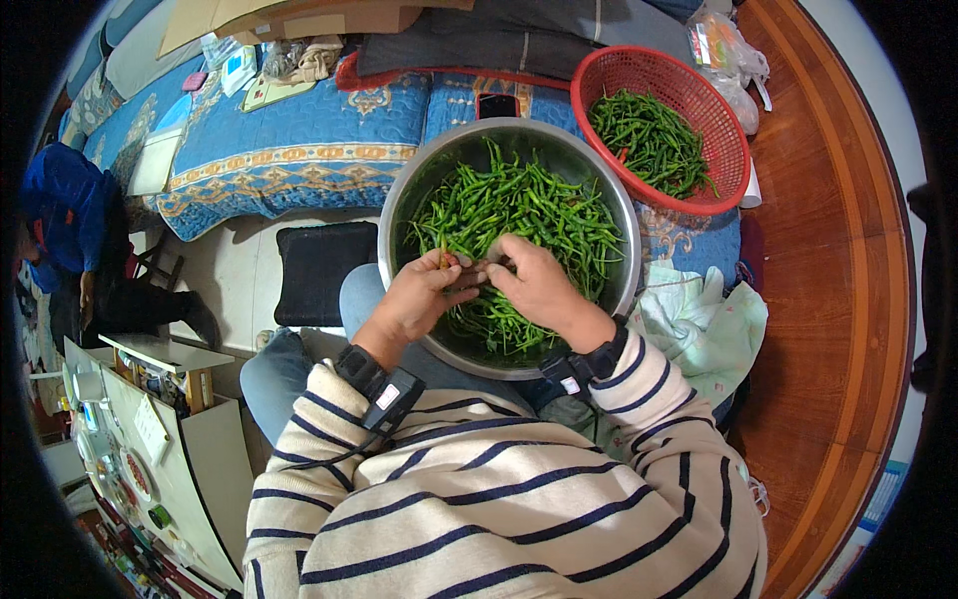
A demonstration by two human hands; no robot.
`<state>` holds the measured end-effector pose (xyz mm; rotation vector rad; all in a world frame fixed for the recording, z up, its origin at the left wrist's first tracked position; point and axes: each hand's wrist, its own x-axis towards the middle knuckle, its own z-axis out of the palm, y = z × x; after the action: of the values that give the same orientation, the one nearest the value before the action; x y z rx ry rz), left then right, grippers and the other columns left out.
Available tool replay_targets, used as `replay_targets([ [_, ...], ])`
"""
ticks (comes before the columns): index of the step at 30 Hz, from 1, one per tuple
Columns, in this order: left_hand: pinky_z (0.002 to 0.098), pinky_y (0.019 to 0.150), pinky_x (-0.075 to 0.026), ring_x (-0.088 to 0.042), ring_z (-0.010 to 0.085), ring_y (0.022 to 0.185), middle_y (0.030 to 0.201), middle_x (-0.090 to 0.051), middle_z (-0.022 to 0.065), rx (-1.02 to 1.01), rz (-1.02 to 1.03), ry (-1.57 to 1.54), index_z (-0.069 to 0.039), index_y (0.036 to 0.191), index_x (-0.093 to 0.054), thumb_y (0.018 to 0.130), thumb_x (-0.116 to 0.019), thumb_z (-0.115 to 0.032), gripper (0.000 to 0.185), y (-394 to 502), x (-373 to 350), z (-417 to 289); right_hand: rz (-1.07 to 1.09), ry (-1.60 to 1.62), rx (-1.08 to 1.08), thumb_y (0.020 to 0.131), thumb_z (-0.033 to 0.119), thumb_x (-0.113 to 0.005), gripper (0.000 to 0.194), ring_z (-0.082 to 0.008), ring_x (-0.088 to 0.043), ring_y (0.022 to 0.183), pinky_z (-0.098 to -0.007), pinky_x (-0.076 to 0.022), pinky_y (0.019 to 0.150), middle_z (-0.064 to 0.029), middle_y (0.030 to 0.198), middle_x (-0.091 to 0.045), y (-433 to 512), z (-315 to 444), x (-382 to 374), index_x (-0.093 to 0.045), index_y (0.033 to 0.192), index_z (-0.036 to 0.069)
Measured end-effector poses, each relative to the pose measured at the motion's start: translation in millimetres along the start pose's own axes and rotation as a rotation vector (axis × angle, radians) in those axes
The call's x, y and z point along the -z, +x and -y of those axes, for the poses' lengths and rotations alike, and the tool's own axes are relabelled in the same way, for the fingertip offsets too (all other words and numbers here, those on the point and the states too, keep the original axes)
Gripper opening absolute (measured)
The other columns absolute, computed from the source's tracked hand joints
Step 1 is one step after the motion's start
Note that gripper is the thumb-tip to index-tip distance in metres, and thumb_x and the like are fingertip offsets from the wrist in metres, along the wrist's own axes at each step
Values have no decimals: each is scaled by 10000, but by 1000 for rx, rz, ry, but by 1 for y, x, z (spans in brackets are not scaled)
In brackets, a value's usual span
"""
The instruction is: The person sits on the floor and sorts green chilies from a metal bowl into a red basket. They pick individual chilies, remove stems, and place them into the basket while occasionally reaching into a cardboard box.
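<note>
A large steel basin (629,269) full of green chili peppers (516,202) rests at my lap. Above the peppers, my left hand (423,292) pinches a reddish-yellow chili pepper (446,259) between thumb and fingers. Close beside its fingertips is my right hand (535,284), thumb and fingers bent together. Whether anything small sits between those right fingertips is too hard to make out. Beyond the basin at the upper right stands a red plastic colander (722,127), tilted, with more green chili peppers (651,142) and a red one inside.
A phone (498,106) lies on the blue quilted cover (299,135) behind the basin. Pale green cloth (703,337) is bunched to the right. At left are a black stool seat (325,273), a cluttered table (179,479) and a seated person in blue (67,202).
</note>
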<state>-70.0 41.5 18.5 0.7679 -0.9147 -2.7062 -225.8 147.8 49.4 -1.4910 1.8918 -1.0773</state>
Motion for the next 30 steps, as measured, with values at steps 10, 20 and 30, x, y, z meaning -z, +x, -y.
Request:
replay_targets([
  [10,388,903,-396,-505,200,1024,1114,-532,54,-56,81,-221,-103,1175,-470,951,-410,-255,277,3,-19,2,-59,-31,-39,767,114,-596,305,-356,-573,857,-381,-461,734,-210,928,-575,8,26,-29,-503,1025,-20],
  [20,352,957,-342,-449,160,1116,1230,-464,12,-47,249,-61,-113,1307,-373,914,-503,-279,446,-1,-34,-9,159,-86,-143,712,179,-628,336,-311,-603,751,-375,-467,652,-207,808,-593,22,26,3,-533,960,-26],
  [30,445,996,-343,-412,300,1221,1300,-440,155,-19,51,-168,-30,1301,-353,909,-497,-291,492,-5,5,-16,530,179,-342,746,164,-624,175,-101,-511,517,-246,-415,448,-34,626,-553,80,55,68,-596,839,18],
])
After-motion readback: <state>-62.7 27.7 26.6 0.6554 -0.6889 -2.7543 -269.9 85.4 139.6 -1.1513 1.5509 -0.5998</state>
